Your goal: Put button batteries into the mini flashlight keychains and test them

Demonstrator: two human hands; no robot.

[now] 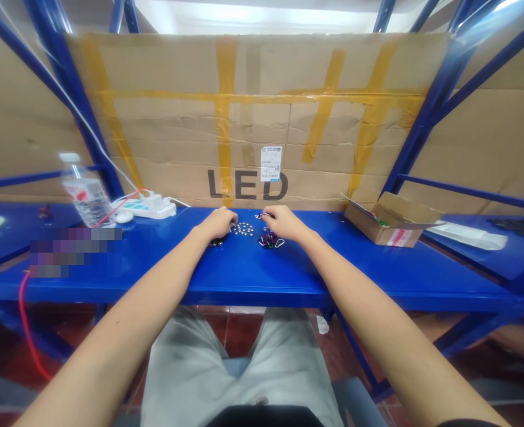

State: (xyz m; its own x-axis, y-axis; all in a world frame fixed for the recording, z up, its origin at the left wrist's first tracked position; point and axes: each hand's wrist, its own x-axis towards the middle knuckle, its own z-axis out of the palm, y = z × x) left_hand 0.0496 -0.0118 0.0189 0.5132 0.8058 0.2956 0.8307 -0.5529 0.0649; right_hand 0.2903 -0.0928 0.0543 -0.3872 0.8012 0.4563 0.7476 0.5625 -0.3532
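Observation:
My left hand [219, 223] is at the table's middle, its fingers curled down and pinched beside several small round silver metal pieces [244, 229]. Whatever those fingertips hold is too small to make out. More dark and silver pieces [217, 242] lie just under this hand. To the right, my right hand [283, 222] is closed, and a small shiny metal piece [259, 216] sticks out from its fingertips toward the left. Below that hand lies a small heap of carabiners [269, 241], purple, green and silver, with loop shapes showing.
On the blue table [253, 273], an open cardboard box [386, 219] stands right. A water bottle [86, 193] and a white power strip [150, 206] with cables are at left, near a pixelated patch. A large cardboard panel [177, 136] marked LED closes the back between blue posts.

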